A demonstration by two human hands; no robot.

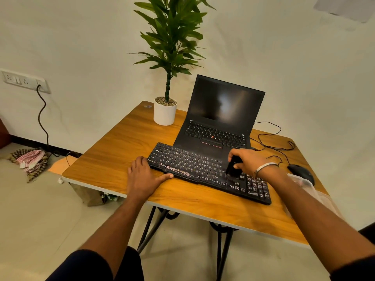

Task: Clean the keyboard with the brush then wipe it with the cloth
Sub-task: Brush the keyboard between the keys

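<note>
1. From the head view, a person stands at a wooden table with a black keyboard lying slantwise near its front edge, its far edge just in front of an open laptop whose screen is dark.

2. The left hand lies flat on the table at the keyboard's left end, fingers spread, the thumb stretched along the front edge of the board. It grips nothing; I judge it is there to steady the keyboard.

3. The right hand is curled around a small black brush, held upright with the bristle end down. The bristles touch the keys on the right part of the main block, just left of the number pad.

4. As I read it, the brushing step is under way. Pale marks show over many keys, but I cannot tell whether they are dust or worn print, so I cannot say which part is already clean.

5. No wiping cloth is clear on the table. A pale, see-through thing lies at the right edge behind the forearm, and I cannot tell what it is. A checked bundle of fabric lies on the floor to the left, well apart from the table. The wiping step looks not yet begun.

6. A mouse sits beyond the right wrist, and a potted plant stands at the back of the table.
</note>
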